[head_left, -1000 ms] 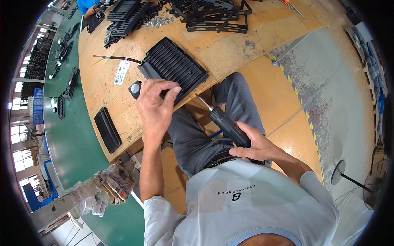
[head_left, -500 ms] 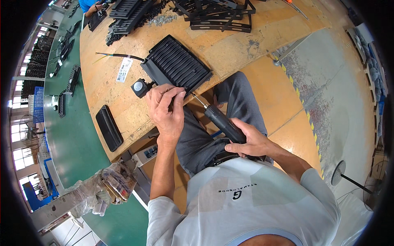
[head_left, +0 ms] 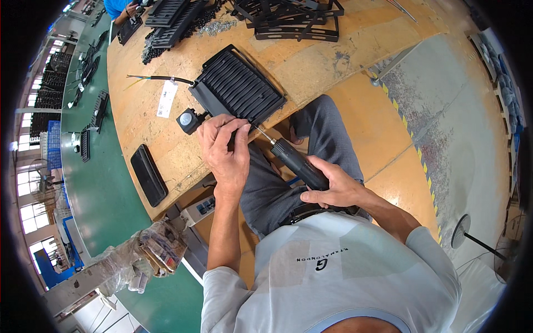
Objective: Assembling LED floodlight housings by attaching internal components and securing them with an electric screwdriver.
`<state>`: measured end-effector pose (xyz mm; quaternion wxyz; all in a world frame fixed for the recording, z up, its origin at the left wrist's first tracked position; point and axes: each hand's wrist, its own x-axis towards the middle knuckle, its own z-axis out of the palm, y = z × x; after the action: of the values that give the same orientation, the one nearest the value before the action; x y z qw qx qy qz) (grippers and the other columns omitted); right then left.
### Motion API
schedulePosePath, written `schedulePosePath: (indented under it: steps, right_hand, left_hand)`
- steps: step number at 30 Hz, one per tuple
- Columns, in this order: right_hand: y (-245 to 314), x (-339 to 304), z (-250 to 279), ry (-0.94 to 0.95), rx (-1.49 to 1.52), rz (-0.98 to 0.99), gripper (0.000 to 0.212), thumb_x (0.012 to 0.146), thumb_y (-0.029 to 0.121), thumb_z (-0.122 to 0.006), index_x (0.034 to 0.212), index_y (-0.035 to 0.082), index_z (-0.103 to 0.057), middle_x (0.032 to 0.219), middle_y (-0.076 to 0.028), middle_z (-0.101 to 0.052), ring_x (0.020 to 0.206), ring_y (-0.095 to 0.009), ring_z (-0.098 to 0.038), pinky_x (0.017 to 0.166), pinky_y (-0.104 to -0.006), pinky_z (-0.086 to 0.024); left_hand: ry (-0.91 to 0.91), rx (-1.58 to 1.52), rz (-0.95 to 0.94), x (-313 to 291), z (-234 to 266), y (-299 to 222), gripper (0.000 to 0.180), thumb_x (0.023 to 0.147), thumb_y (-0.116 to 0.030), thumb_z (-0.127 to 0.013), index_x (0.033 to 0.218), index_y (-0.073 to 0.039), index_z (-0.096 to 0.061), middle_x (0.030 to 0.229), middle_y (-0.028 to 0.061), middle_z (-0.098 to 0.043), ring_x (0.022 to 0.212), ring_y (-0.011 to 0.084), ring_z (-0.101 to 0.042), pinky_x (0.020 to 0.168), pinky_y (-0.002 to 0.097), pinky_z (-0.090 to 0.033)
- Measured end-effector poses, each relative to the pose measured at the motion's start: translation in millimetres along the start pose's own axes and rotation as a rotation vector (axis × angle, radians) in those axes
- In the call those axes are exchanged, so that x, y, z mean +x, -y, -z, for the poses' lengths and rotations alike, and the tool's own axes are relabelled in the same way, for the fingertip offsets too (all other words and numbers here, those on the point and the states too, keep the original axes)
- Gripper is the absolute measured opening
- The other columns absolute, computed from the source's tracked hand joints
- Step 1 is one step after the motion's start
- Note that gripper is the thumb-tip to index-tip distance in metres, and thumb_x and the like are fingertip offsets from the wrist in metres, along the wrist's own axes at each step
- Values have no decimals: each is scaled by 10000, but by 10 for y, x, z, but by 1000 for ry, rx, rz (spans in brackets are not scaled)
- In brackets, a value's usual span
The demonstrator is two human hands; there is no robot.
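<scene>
So my right hand point(head_left: 333, 186) is wrapped around the driver point(head_left: 300, 165), fingers closed on the body, with the bit angled up and away from me toward the near corner of the lamp point(head_left: 241, 83). Holding it low over my lap like that probably lets the bit come in from the side, past the bench edge. Can't tell if the tip is touching anything, my other hand is too close to it.

Left hand point(head_left: 224, 147) is at that same corner, thumb and fingertips bunched close together. They might be pinching something small or just steadying the lamp, honestly I can't tell from here.

The lamp itself sits fins up on the bench point(head_left: 311, 69), skewed, its near end right by the edge. I'd guess that's so both hands can get at the corner. The sensor point(head_left: 189, 120) pokes out just left of my fingers, and the cable point(head_left: 166, 77) runs off the far left side, out of the bit's way. Brackets point(head_left: 297, 33) are heaped at the back, well apart from the driver, which I reckon leaves me elbow room.
</scene>
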<state>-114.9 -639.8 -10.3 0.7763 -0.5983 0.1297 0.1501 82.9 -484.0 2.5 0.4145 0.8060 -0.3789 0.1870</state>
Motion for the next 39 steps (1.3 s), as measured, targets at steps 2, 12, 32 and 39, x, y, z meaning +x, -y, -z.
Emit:
schedulePosePath:
  steps: [2,12,32,39]
  right_hand:
    - [-29,15,8,12,-13,8,750,878,173,-793,1455,-9,-349,776,-21,-545,557,-82,-541,489,-251,-454]
    - [-42,21,49,11,-25,65,832,853,288,-819,1483,-10,-364,905,-42,-597,585,-78,-547,497,-242,-465]
    - [-66,61,159,18,-102,133,723,830,316,-836,1346,-35,-471,909,-70,-625,661,-96,-577,549,-283,-498]
    - [-62,61,142,17,-67,149,685,834,317,-831,1305,-35,-479,881,-74,-621,621,-98,-576,526,-280,-497]
  left_hand:
    - [12,10,15,-6,8,-14,147,767,13,-792,897,-32,-741,943,79,-650,921,234,-574,826,360,-449]
    - [101,-125,122,84,76,-50,88,821,-29,-761,906,-39,-737,934,65,-650,937,218,-525,857,350,-426]
    - [174,-79,224,199,73,-155,63,901,-86,-714,935,-42,-744,896,52,-669,907,213,-482,893,352,-389]
    - [198,-128,216,171,50,-143,68,922,-91,-691,949,-43,-731,925,53,-665,934,198,-492,925,346,-378]
